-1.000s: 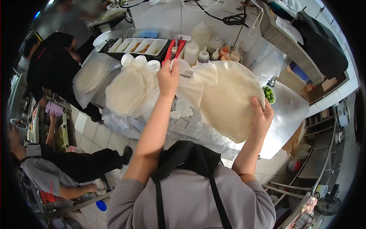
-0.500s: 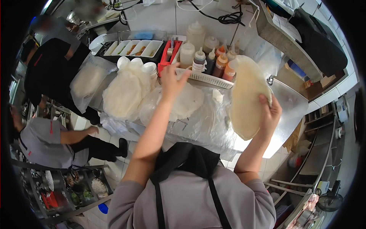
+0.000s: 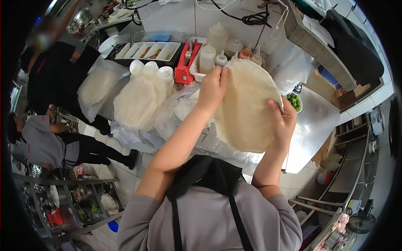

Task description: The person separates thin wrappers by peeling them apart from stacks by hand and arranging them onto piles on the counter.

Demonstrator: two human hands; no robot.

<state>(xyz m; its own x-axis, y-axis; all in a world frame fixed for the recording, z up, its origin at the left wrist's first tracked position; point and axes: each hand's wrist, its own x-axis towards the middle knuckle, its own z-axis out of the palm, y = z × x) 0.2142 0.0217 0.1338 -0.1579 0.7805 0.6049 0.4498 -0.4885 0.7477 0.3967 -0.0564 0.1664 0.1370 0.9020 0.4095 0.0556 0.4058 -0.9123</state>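
Both hands hold up a large, thin, round, cream-coloured wrapper sheet (image 3: 245,108) above the counter. My left hand (image 3: 212,90) pinches its upper left edge. On the right edge, my right hand (image 3: 282,119) grips it with the thumb on the near face. A stack of similar sheets (image 3: 140,102) lies on the counter to the left. Between that stack and my left forearm are more pale sheets (image 3: 184,108) on clear plastic, partly hidden by the arm. The raised sheet covers part of the sauce bottles.
Behind stand a condiment tray (image 3: 157,52), a red tape dispenser (image 3: 184,67), white cups (image 3: 165,74) and squeeze bottles (image 3: 207,58) in a white basket. A bowl of green limes (image 3: 294,101) sits right. A bag of sheets (image 3: 100,85) lies left. Two co-workers (image 3: 46,140) stand at left.
My left hand has moved from near the tape dispenser onto the sheet's edge. The sheet has shifted left and spread wider. The limes now show. A co-worker at left has changed posture.
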